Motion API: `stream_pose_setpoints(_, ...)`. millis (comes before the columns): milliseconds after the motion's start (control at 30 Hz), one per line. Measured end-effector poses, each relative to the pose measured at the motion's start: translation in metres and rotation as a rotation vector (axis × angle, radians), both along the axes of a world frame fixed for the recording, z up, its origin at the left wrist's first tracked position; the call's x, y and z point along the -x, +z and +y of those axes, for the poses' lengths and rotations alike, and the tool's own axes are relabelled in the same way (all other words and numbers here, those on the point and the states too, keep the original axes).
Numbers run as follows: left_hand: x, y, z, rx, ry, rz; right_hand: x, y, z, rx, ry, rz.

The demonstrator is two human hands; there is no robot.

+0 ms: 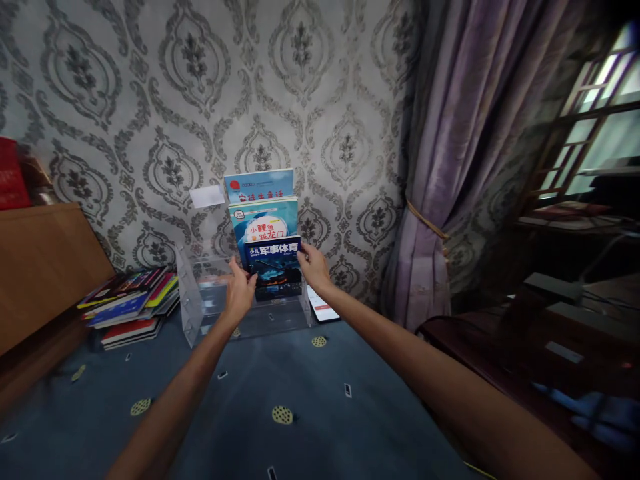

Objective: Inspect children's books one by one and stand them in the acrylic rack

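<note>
A dark blue book (274, 270) with white lettering stands upright between my two hands. My left hand (241, 290) grips its left edge, and my right hand (314, 265) pinches the upper right corner. The book is at the front of a clear plastic book rack (190, 300) with stepped tiers. Behind it, a light blue book with a white circle (265, 223) rises from a higher tier. Farther back, a paler blue book (260, 183) with red lettering stands tallest. The inner fingers of both hands are partly hidden by the book.
Several stacked books (133, 303) lie left of the rack, near a wooden cabinet (50, 267). A phone (324, 305) rests by the rack's right side. A blue patterned cloth (240, 413) covers the surface. Patterned wall and a purple curtain (425, 233) stand behind.
</note>
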State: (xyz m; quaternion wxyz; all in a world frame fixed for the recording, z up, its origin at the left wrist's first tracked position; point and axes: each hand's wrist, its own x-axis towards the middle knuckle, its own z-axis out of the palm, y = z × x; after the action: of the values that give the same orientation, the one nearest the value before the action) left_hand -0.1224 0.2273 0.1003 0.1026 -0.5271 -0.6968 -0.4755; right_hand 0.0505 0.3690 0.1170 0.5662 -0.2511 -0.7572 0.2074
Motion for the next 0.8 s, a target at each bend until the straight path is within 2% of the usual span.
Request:
stream_pose_setpoints(400, 0.0061, -0.0007, 0.0073, 0.131, 0.053, 0.023, -0.0004, 0.0031, -0.0018, -0.001, -0.026, 0.012)
stream_pose_setpoints(800, 0.0057, 0.001, 0.0055, 0.145, 0.057, 0.041, -0.001, 0.0102, -0.0088, 0.003, -0.068, -0.033)
